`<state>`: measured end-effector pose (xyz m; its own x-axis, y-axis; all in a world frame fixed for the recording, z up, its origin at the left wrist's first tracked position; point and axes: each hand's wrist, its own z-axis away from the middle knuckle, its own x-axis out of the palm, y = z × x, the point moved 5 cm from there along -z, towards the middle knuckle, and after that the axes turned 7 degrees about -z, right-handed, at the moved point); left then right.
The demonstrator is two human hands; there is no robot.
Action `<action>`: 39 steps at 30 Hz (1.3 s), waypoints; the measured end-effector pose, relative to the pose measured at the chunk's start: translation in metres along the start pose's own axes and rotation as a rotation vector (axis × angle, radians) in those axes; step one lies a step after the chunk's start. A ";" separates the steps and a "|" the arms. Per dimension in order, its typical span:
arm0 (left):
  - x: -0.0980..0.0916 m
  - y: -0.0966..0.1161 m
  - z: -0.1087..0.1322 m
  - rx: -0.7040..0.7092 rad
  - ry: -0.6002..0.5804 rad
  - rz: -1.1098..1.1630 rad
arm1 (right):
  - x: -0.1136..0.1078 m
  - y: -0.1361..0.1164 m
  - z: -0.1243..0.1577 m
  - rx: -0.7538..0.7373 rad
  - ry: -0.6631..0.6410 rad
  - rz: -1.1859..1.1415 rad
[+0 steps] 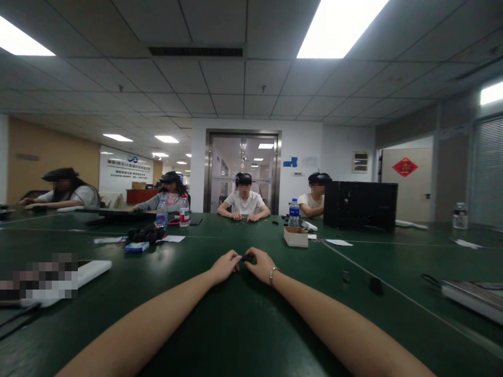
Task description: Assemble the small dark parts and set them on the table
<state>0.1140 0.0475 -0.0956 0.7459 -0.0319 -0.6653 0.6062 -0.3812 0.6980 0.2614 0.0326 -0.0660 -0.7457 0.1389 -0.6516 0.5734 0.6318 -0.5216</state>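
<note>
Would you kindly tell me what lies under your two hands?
The green table. Left hand and right hand pinch a small black object; its shape is mostly covered by them.

Open-plan office: long green meeting table (239,324), grid ceiling tiles (220,89) with flat panel lights (338,26), glass double doors (243,162) far centre, company logo wall (126,167) far left, black computer tower (359,204) far right — people in headsets (243,203) seated along the far side.

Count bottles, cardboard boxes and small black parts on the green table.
Clear plastic water bottles: 4
Small tan cardboard box: 1
Small black parts: 3, one held between left hand and right hand, two loose
Total: 8
</note>
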 end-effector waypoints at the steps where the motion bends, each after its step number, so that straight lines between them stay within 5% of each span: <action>1: 0.001 -0.002 -0.001 0.004 -0.003 0.001 | 0.000 -0.001 0.000 0.001 -0.001 0.002; 39: 0.001 0.010 0.006 0.026 -0.019 0.068 | -0.001 -0.004 0.002 -0.015 -0.011 -0.011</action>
<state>0.1196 0.0383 -0.0909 0.7794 -0.0763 -0.6219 0.5469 -0.4016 0.7346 0.2604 0.0287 -0.0644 -0.7479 0.1237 -0.6522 0.5602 0.6448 -0.5200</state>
